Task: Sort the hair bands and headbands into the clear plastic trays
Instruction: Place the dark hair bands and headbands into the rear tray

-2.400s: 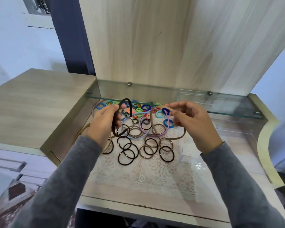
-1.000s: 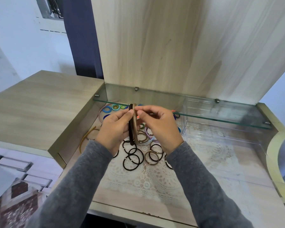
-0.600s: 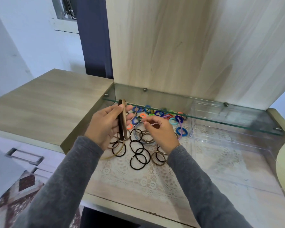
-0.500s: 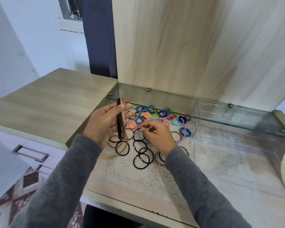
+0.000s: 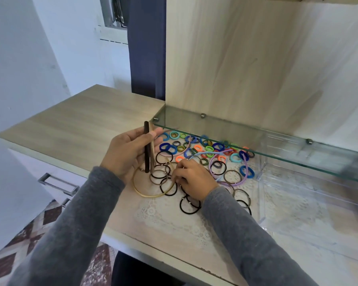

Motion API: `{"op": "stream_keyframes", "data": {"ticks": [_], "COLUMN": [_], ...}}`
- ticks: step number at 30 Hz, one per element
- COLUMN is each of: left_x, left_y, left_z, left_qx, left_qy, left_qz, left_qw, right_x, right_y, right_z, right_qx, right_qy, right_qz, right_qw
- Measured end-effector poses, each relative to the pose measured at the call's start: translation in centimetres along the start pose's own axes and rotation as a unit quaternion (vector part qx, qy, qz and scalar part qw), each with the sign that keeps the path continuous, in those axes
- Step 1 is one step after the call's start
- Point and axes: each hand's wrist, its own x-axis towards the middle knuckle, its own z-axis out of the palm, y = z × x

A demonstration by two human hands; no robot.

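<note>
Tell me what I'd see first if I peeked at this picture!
The heap of bright hair bands on the lace mat, just under the glass shelf, jumps out first. Next, the left hand holds two headbands, one black and one tan, upright at the left. The right hand rests among the black bands, with a clear tray to the right.

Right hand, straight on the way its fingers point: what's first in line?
The right hand points left. First come the overlapping hair ties at its fingertips, inside the gold headband's arc; it may already touch them, depth unclear. Beyond: the left hand gripping two headbands.
</note>
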Motion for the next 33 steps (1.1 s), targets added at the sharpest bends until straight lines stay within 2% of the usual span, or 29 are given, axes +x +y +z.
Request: {"op": "stream_keyframes", "data": {"ticks": [11, 15, 19, 25, 33], "left_x": [0.0, 0.0, -0.1, -0.3, -0.7], "left_y": [-0.1, -0.2, -0.2, 0.1, 1.5], "left_z": [0.3, 0.4, 0.5, 0.6, 0.3], "left_qx": [0.003, 0.008, 0.007, -0.002, -0.007], "left_qy": [0.002, -0.002, 0.003, 0.013, 0.022], "left_qz": [0.001, 0.0, 0.002, 0.005, 0.058], "left_qw": [1.0, 1.0, 1.0, 1.0, 0.998], "right_x": [-0.7, -1.0, -1.4, -1.7, -0.3], "right_y": [0.3, -2.0, -3.0, -2.9, -2.4], "right_z": [-1.4, -1.3, -0.6, -0.7, -4.6], "right_qx": [-0.015, 0.008, -0.028, 0.002, 0.117], "right_qy": [-0.004, -0.065, -0.097, -0.065, 0.075], "right_qz": [0.014, -0.028, -0.056, -0.045, -0.01], "right_qw": [1.0, 0.997, 0.993, 0.997, 0.99]}}
